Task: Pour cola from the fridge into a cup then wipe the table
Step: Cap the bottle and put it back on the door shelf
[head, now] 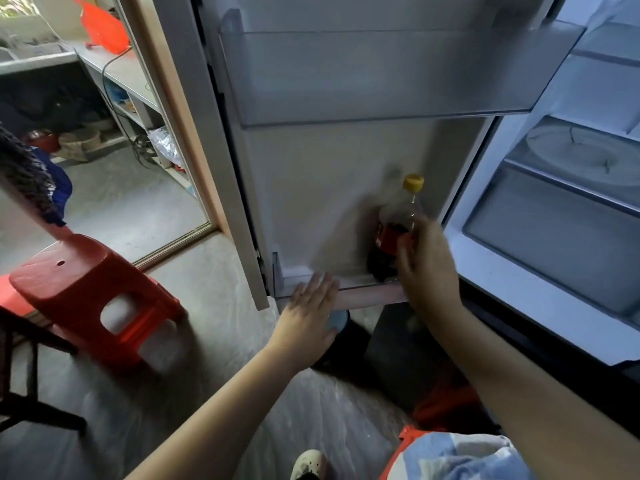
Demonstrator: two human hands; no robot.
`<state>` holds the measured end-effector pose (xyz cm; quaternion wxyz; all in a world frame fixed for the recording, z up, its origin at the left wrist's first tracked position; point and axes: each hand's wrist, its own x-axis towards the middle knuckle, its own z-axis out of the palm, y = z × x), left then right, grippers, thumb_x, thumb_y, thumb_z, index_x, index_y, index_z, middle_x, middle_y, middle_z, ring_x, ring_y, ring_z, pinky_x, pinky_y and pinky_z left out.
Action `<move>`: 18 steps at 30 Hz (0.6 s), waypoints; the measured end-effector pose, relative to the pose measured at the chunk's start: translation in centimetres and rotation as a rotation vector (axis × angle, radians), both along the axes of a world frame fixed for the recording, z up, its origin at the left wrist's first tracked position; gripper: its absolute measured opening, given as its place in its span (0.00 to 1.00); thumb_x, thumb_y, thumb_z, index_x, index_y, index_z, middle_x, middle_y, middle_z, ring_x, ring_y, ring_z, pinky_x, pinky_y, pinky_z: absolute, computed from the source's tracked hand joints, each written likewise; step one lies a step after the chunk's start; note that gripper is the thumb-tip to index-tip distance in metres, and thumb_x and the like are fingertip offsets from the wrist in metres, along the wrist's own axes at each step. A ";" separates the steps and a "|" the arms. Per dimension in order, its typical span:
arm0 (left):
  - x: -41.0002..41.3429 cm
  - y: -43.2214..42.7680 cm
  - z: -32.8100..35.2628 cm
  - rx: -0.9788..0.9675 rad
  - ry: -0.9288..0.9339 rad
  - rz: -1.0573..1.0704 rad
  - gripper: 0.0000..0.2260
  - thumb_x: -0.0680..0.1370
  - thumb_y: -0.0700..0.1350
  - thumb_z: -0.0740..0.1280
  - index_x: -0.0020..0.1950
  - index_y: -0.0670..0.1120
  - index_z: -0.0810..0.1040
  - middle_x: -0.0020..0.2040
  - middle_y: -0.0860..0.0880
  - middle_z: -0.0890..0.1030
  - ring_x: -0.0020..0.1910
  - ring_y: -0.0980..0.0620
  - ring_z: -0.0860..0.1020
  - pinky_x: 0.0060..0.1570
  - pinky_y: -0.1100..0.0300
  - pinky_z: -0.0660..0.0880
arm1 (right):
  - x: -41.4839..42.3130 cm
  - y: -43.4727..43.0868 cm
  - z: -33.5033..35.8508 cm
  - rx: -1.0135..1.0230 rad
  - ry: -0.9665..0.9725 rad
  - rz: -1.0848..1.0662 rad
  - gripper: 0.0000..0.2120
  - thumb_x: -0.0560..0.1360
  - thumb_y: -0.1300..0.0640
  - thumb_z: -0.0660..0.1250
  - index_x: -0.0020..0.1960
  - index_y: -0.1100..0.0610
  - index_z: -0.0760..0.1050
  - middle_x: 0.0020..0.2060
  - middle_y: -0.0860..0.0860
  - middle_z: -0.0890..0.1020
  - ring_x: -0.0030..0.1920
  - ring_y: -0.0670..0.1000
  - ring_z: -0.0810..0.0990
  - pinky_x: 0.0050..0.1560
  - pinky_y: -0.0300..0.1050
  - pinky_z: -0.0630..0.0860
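So the dark plastic cola bottle with the yellow cap and red label (389, 237) stands upright at the right end of the bottom shelf in the open white fridge door (329, 188). My left hand (308, 306) lies flat, fingers straight, on the shelf's pale front rail (367, 296), I guess to steady the door. My right hand (427, 268) is at the bottle's side, fingers loosely curved, but it's blurry, so I can't tell if I've got a grip. It hides the bottle's lower right. No cup or table in view.
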<state>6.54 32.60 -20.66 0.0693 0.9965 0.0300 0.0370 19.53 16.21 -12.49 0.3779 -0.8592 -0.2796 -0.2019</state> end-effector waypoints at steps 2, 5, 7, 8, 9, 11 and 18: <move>-1.4 0.7 -0.3 -0.004 -0.017 0.094 0.35 0.80 0.52 0.57 0.77 0.47 0.37 0.77 0.51 0.37 0.74 0.53 0.31 0.69 0.58 0.28 | -2.2 -0.8 -2.6 -0.280 -0.033 0.139 0.18 0.75 0.60 0.65 0.64 0.60 0.71 0.57 0.58 0.77 0.56 0.59 0.76 0.55 0.54 0.74; -3.3 1.3 -0.6 0.005 0.006 0.182 0.34 0.81 0.54 0.56 0.77 0.46 0.38 0.78 0.49 0.38 0.73 0.52 0.31 0.70 0.59 0.29 | -4.0 -1.3 -5.9 -0.594 0.053 0.287 0.28 0.77 0.56 0.62 0.75 0.59 0.58 0.73 0.56 0.64 0.74 0.57 0.60 0.73 0.50 0.57; -3.9 1.3 -0.6 -0.002 0.031 0.183 0.34 0.81 0.54 0.56 0.78 0.46 0.39 0.78 0.48 0.40 0.73 0.53 0.32 0.71 0.58 0.31 | -4.4 -1.3 -7.2 -0.706 0.093 0.278 0.32 0.79 0.53 0.58 0.77 0.56 0.47 0.77 0.53 0.51 0.77 0.53 0.46 0.75 0.47 0.45; -4.0 1.2 -0.5 -0.007 0.036 0.182 0.34 0.80 0.53 0.56 0.78 0.46 0.40 0.79 0.48 0.41 0.75 0.52 0.34 0.71 0.58 0.32 | -4.5 -1.3 -7.6 -0.747 0.101 0.261 0.32 0.79 0.52 0.57 0.77 0.55 0.44 0.78 0.52 0.47 0.77 0.52 0.42 0.75 0.47 0.43; -4.1 1.1 -0.3 -0.011 0.037 0.183 0.34 0.80 0.53 0.57 0.78 0.45 0.41 0.79 0.48 0.43 0.76 0.51 0.36 0.72 0.58 0.33 | -4.6 -1.2 -7.7 -0.773 0.110 0.244 0.32 0.80 0.52 0.56 0.77 0.55 0.43 0.78 0.52 0.46 0.77 0.52 0.41 0.76 0.47 0.42; -4.3 0.7 -0.1 -0.012 0.029 0.187 0.34 0.79 0.53 0.58 0.78 0.45 0.42 0.79 0.48 0.45 0.77 0.50 0.40 0.72 0.57 0.34 | -4.9 -1.3 -7.6 -0.777 0.127 0.227 0.33 0.79 0.53 0.57 0.77 0.55 0.43 0.78 0.52 0.46 0.77 0.52 0.41 0.76 0.47 0.42; -5.9 -1.7 -0.4 0.020 0.020 0.144 0.35 0.79 0.51 0.59 0.78 0.46 0.41 0.79 0.49 0.46 0.77 0.50 0.43 0.72 0.56 0.36 | -5.8 -3.1 -6.9 -0.751 0.123 0.176 0.31 0.78 0.57 0.58 0.77 0.56 0.48 0.77 0.53 0.50 0.77 0.53 0.45 0.74 0.45 0.43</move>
